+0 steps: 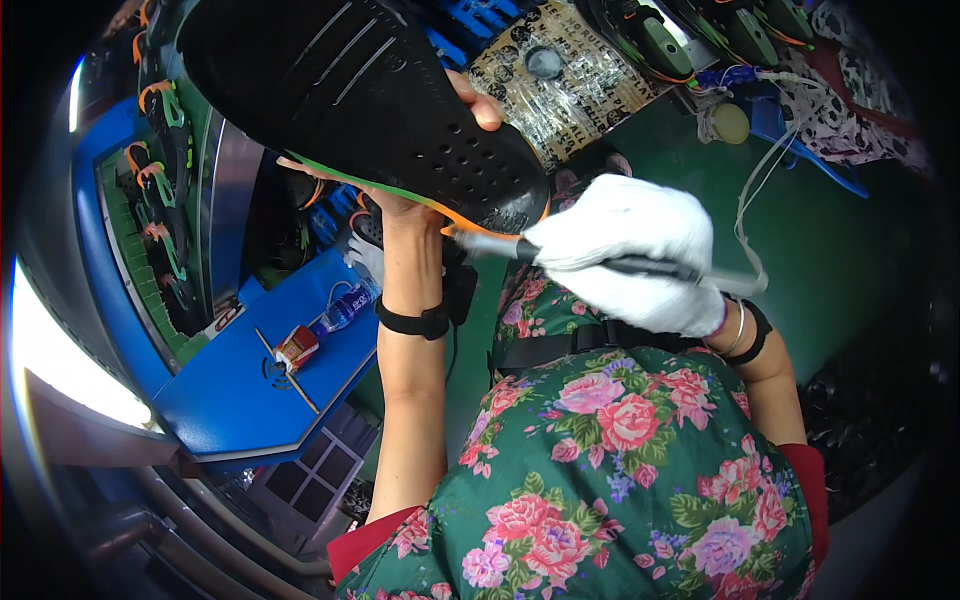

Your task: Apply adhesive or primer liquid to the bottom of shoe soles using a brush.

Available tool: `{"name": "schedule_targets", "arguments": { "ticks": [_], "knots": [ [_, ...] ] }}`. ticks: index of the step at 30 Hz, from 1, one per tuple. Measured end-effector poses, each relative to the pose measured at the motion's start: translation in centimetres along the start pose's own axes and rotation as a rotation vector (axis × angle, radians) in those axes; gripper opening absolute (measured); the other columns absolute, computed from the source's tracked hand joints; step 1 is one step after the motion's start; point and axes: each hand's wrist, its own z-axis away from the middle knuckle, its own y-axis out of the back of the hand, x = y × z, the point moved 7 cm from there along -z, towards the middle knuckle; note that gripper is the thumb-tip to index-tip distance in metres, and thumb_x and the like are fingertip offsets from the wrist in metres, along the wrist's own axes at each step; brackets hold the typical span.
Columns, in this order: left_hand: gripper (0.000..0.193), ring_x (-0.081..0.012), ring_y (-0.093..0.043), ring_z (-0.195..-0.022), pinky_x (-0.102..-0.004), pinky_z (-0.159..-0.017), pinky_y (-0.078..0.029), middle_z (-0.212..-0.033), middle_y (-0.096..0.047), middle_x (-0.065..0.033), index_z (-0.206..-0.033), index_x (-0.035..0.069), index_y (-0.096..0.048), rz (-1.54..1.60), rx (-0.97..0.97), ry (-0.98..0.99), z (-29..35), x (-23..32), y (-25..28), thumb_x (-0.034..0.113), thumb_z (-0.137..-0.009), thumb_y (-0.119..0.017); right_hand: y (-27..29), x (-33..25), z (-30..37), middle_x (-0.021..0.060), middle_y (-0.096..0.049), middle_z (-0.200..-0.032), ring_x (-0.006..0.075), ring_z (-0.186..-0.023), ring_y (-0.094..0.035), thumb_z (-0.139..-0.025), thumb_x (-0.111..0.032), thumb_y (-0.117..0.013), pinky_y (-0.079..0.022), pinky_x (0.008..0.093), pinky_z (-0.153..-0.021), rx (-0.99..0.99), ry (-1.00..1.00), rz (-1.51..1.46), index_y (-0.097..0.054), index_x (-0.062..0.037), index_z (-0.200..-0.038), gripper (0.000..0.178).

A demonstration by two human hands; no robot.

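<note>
My bare left hand [402, 205] holds up a large black shoe sole [340, 110] from beneath, with fingertips showing over its far side. This sole has slits at the broad end, small round holes toward the heel, and a green and orange edge. A white glove covers my right hand [625, 255], which is closed around a slim pen-shaped tool [650, 266]. A clear hose runs from the tool's back end. Its pale tip is blurred by motion and lies near the orange heel edge; whether it touches cannot be made out.
Left is a blue table [230, 400] with a blue-labelled bottle [350, 303] and a red-and-white packet [296, 347]. A rack of black shoe parts [165, 190] stands beyond. Ahead is a plastic-wrapped carton [590, 95]; dark shoes [655, 45] and a round tub [729, 123] lie right.
</note>
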Motion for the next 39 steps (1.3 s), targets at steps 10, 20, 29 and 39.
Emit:
{"name": "schedule_targets", "arguments": {
  "ticks": [10, 20, 29, 39],
  "knots": [
    [0.106, -0.0293, -0.068, -0.094, -0.044, -0.097, -0.052, -0.101, -0.065, -0.0163, -0.119, -0.01, -0.059, 0.015, 0.137, -0.016, 0.2, 0.4, 0.1, 0.087, -0.077, -0.056, -0.1, -0.4, 0.1, 0.0095, -0.077, -0.097, 0.0235, -0.082, -0.072, -0.076, 0.001, -0.081, -0.057, 0.0343, -0.072, -0.024, 0.082, 0.135, -0.078, -0.0065, -0.102, 0.028],
    [0.118, -0.0349, -0.072, -0.091, -0.0467, -0.081, -0.061, -0.112, -0.067, -0.0221, -0.135, -0.005, -0.053, 0.001, 0.049, 0.232, -0.3, -0.7, 0.8, 0.096, -0.075, -0.039, -0.6, -0.3, -0.1, 0.0079, -0.077, -0.095, 0.0249, -0.079, -0.07, -0.077, -0.005, -0.081, -0.057, 0.0346, -0.067, -0.092, 0.256, 0.28, -0.078, -0.0086, -0.1, 0.024],
    [0.128, -0.0395, -0.074, -0.093, -0.0521, -0.08, -0.065, -0.12, -0.067, -0.0265, -0.148, 0.0, -0.044, 0.172, 0.144, 0.459, 0.7, -1.8, 0.5, 0.101, -0.07, -0.033, -1.4, -0.3, -0.4, 0.0066, -0.077, -0.105, 0.0229, -0.085, -0.071, -0.077, -0.008, -0.082, -0.057, 0.0324, -0.068, -0.239, 0.382, 0.301, -0.078, -0.0098, -0.105, 0.028],
    [0.093, -0.0357, -0.077, -0.087, -0.0451, -0.07, -0.067, -0.111, -0.072, -0.0232, -0.139, -0.001, -0.055, -0.103, 0.288, 0.649, 2.4, -2.8, 3.1, 0.078, -0.091, -0.045, -2.5, 0.6, 0.0, 0.0028, -0.074, -0.117, 0.0234, -0.094, -0.069, -0.083, -0.011, -0.073, -0.058, 0.0373, -0.08, -0.556, 0.414, 0.382, -0.071, -0.0168, -0.124, 0.041]
  ]
}}
